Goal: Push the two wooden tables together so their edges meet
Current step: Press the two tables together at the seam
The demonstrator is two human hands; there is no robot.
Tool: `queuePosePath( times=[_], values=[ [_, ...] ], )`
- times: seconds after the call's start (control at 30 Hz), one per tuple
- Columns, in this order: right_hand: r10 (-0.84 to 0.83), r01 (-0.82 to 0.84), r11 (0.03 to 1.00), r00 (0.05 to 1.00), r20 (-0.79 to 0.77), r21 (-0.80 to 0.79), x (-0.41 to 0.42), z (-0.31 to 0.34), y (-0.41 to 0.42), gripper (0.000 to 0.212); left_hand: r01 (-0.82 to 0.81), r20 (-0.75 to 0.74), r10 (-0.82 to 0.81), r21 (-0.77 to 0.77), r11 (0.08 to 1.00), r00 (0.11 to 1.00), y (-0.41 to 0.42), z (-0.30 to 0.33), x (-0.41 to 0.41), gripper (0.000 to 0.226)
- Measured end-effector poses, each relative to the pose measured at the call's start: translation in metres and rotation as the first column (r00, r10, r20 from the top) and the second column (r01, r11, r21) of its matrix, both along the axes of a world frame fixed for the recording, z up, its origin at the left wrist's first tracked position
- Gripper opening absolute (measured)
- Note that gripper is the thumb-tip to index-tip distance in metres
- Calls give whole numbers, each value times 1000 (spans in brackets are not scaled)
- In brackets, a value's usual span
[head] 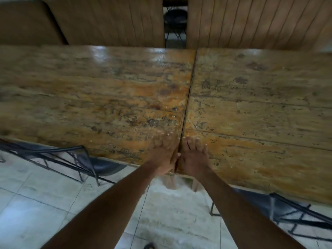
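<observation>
Two worn wooden tables stand side by side across the view. The left table [89, 97] and the right table [260, 105] touch along a thin dark seam that runs from the far edge to the near edge. My left hand [164, 155] lies flat on the near corner of the left table, fingers spread, right beside the seam. My right hand [194, 159] lies flat on the near corner of the right table, thumb at the seam. The two hands almost touch. Neither hand holds anything.
A black metal chair [77, 159] stands under the left table's near edge, another black chair [291, 212] under the right table. Brown panelled bench backs [107, 20] line the far side, with a gap showing a dark chair [175, 17]. Pale tiled floor [45, 212] lies below me.
</observation>
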State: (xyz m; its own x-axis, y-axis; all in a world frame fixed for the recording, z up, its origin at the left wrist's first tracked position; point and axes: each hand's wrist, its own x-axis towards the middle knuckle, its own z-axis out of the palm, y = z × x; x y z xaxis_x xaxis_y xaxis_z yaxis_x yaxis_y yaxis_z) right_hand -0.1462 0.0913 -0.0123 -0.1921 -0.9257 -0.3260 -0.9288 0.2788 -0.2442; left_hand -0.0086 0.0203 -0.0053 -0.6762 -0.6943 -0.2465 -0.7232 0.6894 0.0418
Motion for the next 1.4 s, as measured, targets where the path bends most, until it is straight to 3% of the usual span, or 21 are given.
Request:
queuePosePath(
  times=[0.17,0.3,0.57,0.77,0.97,1.13,1.4],
  values=[
    [65,-64,995,998,5,-74,56,92,-12,72,-38,-27,35,-141,989,999,-4,82,79,59],
    [136,-134,977,991,-3,-165,135,155,-34,67,-162,-153,128,-233,959,980,-21,145,177,67],
    [365,-361,881,930,-46,-305,404,252,-100,65,-421,-305,323,-350,837,896,-32,231,455,74],
    [558,-545,735,824,-96,-405,611,303,-129,62,-622,-396,492,-346,702,775,-18,286,672,65],
    [656,-636,663,748,-104,-395,740,308,-183,63,-745,-452,599,-306,592,661,-41,301,796,63],
    [678,-640,665,733,-48,-385,835,276,-260,57,-726,-387,615,-339,599,687,-104,280,883,65],
    [652,-578,738,743,149,-349,973,229,-454,52,-703,-233,664,-282,653,711,-284,253,1019,67]
  ],
)
